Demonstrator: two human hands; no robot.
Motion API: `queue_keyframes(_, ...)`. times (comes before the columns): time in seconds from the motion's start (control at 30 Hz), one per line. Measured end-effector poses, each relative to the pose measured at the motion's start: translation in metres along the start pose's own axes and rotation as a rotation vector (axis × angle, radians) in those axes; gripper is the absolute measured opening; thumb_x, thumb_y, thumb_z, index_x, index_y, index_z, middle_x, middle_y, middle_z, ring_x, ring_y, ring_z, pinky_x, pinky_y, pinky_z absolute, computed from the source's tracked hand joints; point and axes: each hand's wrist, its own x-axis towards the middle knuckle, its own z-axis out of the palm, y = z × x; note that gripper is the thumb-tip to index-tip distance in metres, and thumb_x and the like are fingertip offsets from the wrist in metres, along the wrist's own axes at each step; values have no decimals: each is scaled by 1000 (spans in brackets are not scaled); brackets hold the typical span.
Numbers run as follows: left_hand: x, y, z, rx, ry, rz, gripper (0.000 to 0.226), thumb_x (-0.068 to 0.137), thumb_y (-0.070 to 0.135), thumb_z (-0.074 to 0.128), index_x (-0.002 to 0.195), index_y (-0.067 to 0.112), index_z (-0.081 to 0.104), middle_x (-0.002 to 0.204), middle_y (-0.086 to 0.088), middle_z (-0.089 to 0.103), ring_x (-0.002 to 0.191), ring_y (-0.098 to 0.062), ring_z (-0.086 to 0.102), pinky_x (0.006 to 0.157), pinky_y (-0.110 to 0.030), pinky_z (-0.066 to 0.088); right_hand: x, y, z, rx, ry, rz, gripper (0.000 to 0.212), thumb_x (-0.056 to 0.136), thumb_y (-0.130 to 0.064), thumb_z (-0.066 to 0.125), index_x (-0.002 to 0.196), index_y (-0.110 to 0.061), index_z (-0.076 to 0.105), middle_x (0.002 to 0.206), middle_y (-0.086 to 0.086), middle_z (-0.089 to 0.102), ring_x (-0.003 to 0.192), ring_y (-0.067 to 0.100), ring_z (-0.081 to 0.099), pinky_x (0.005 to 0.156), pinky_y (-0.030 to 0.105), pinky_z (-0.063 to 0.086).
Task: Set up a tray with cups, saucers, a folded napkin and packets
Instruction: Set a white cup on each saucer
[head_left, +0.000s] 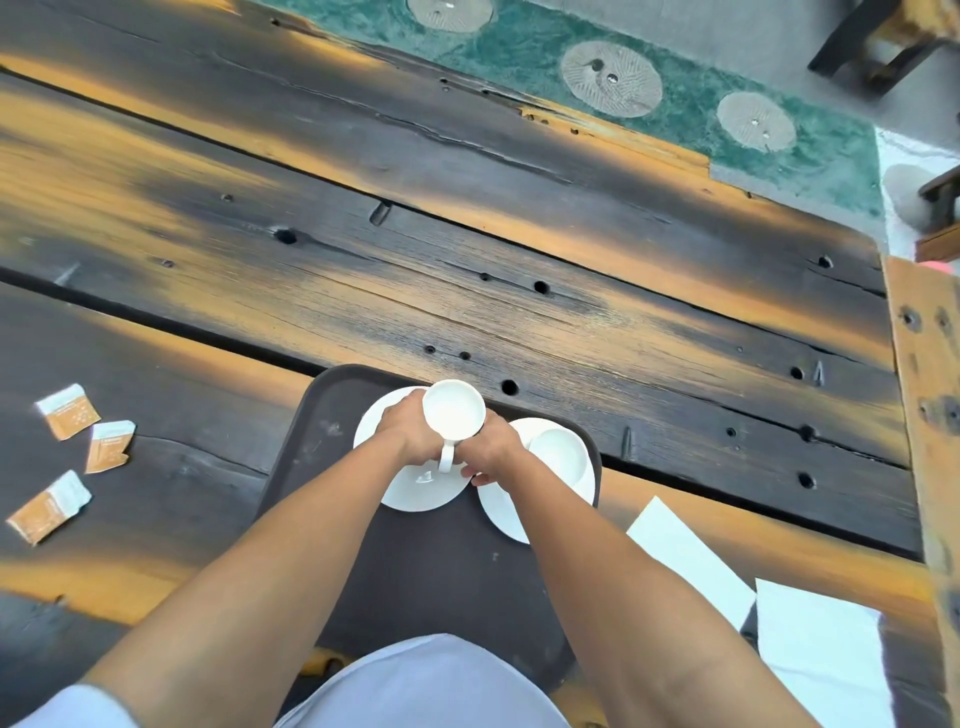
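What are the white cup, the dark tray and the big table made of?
The white cup looks like glazed ceramic or porcelain: it is smooth, a bit shiny and thick-rimmed. The dark tray seems to be matte plastic with pale scuffs, though I can't be sure. The table is wood, stained dark and orange, and its grain, cracks and knot holes show.

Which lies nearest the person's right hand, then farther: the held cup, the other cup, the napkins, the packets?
1. The held cup, at the right hand.
2. The other cup, on the right saucer.
3. The napkins, farther right.
4. The packets, far left.
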Motion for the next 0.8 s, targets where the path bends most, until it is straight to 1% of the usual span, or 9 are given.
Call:
queue_keyframes(0.1,4,-5,-2,36,-4,-4,74,72,13,78,139,20,48,128,-10,62,117,-33,57,92,-43,55,1,-1,3,3,-17,14,44,67,-23,73,108,-22,56,106,9,73,70,25,65,71,38,60)
queue_keyframes(0.13,5,-6,-2,45,-4,-5,74,73,13,77,139,20,47,128,-11,62,118,-33,56,92,-42,55,2,-2,4,-5,-18,17,40,69,-23,74,104,-23,56,105,8,72,71,25,65,71,37,60)
queue_keyframes(0.2,7,-9,-2,67,-7,-8,74,74,12,77,140,18,46,129,-12,62,118,-34,56,91,-40,55,5,-2,6,-24,-21,20,28,74,-22,75,91,-26,53,98,5,71,72,24,66,74,39,61)
queue_keyframes(0.23,8,-11,-2,77,-11,-14,74,74,12,77,140,17,45,129,-12,61,118,-34,56,90,-40,55,6,-1,7,-28,-26,21,27,75,-22,75,90,-27,53,95,3,70,72,24,66,75,39,61)
queue_keyframes(0.3,9,-14,-1,76,-18,-26,75,74,14,79,140,16,44,130,-12,60,119,-34,55,91,-43,56,7,0,9,-28,-39,27,32,75,-22,74,99,-25,53,95,3,69,73,24,67,75,39,62)
queue_keyframes(0.43,10,-19,1,59,-16,-45,76,73,18,80,140,16,43,132,-13,57,121,-34,53,92,-45,56,7,2,12,-3,-50,51,52,73,-21,75,120,-21,53,106,6,70,73,23,66,71,37,60)
queue_keyframes(0.6,11,-20,3,55,-8,-47,78,73,19,80,141,19,42,131,-14,57,119,-36,54,93,-46,55,11,4,13,3,-30,58,52,77,-17,71,125,-20,51,111,10,70,76,25,66,76,42,62)
queue_keyframes(0.7,11,-20,3,67,-9,-54,78,73,19,80,141,19,41,131,-14,57,119,-36,54,93,-46,55,12,5,14,8,-40,57,54,77,-17,71,127,-21,50,111,11,70,76,25,67,75,40,62)
queue_keyframes(0.8,10,-23,4,119,6,-68,76,78,14,73,145,18,36,132,-15,56,120,-36,54,93,-44,55,11,6,17,0,-41,58,57,79,-15,69,131,-22,46,113,11,68,81,26,69,77,41,63)
